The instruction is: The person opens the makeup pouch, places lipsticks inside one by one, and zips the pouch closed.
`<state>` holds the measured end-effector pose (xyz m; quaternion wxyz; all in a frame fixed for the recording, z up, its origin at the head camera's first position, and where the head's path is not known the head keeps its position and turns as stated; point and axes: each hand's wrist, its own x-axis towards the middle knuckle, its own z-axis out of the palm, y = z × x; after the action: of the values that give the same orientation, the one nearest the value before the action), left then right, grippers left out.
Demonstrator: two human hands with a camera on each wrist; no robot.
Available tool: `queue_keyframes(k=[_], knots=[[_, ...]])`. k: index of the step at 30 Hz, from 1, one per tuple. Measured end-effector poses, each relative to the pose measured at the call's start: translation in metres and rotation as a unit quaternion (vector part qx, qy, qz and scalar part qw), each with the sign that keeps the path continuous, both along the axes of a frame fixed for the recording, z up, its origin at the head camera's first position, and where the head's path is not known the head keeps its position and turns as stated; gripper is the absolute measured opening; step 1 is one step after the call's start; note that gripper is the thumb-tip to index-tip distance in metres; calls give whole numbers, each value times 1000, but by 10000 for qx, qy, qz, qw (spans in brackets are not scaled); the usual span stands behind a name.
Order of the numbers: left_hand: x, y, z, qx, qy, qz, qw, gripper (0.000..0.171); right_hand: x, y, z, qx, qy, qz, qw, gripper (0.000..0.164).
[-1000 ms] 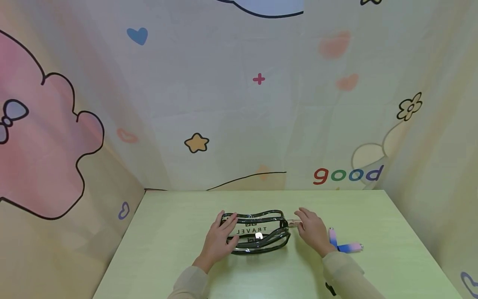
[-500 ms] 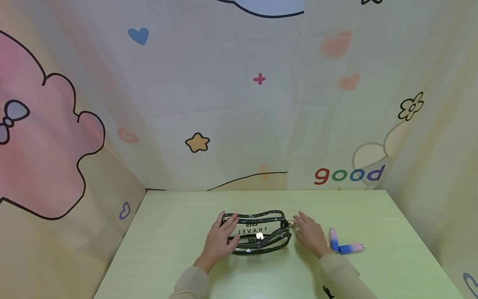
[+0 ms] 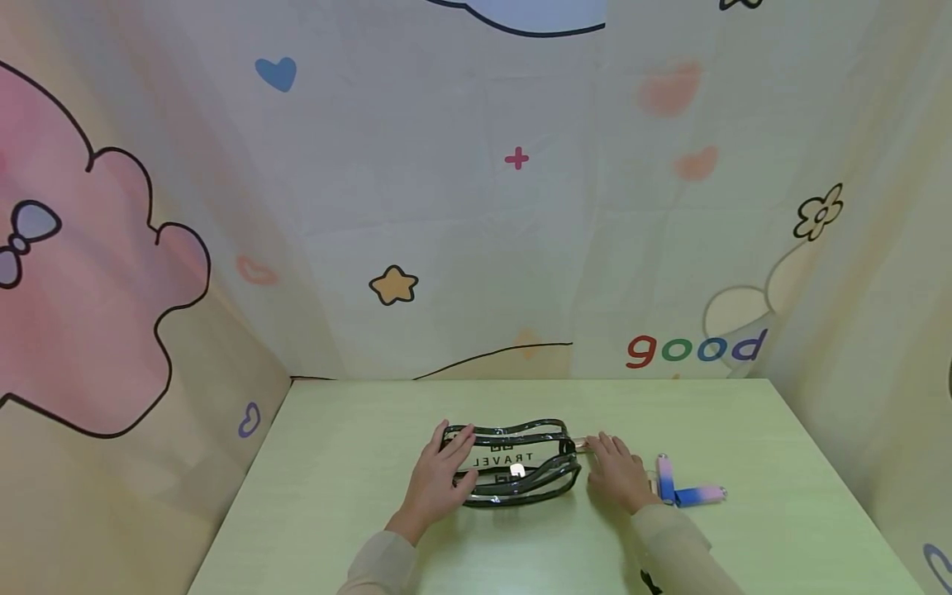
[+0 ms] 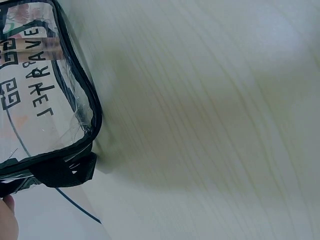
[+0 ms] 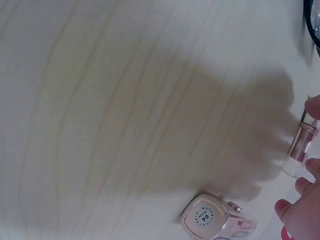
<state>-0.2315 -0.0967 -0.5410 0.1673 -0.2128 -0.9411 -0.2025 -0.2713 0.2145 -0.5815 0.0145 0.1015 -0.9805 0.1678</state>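
Note:
A clear travel pouch (image 3: 513, 454) with black piping and mirrored "TRAVEL" lettering lies on the table. My left hand (image 3: 435, 479) rests over its left end, fingers straight and spread, thumb on the near side. A black strap tab (image 4: 65, 170) shows at a corner in the left wrist view. At the pouch's right end, my right hand (image 3: 617, 475) holds a small clear tube with a rose-gold inside (image 5: 302, 145). In the right wrist view, thumb and fingers lie on either side of this tube; the hand hides part of it.
A pale pink watch (image 5: 204, 215) lies on the table (image 3: 357, 413) beside my right wrist. To its right is a blue-and-pink L-shaped item (image 3: 697, 495) with silvery ends. A small black object (image 3: 649, 582) shows beside the right sleeve. A printed curtain (image 3: 476, 248) hangs behind.
My right hand has moved slightly left and nearer, closer to the pouch, and less of the tube shows. More of the blue-and-pink item is uncovered. My left hand stays put.

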Motion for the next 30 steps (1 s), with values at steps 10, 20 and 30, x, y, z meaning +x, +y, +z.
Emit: queue_keyframes(k=[10, 20, 30], knots=[[-1, 0, -1, 11, 222, -58, 9997, 49, -1, 2, -2, 54, 79, -89, 9999, 52], [-1, 0, -2, -66, 149, 33, 9999, 49, 0, 3, -6, -88, 222, -251, 9994, 42], [0, 0, -2, -55, 144, 27, 9999, 48, 2, 4, -7, -231, 352, -331, 9986, 33]])
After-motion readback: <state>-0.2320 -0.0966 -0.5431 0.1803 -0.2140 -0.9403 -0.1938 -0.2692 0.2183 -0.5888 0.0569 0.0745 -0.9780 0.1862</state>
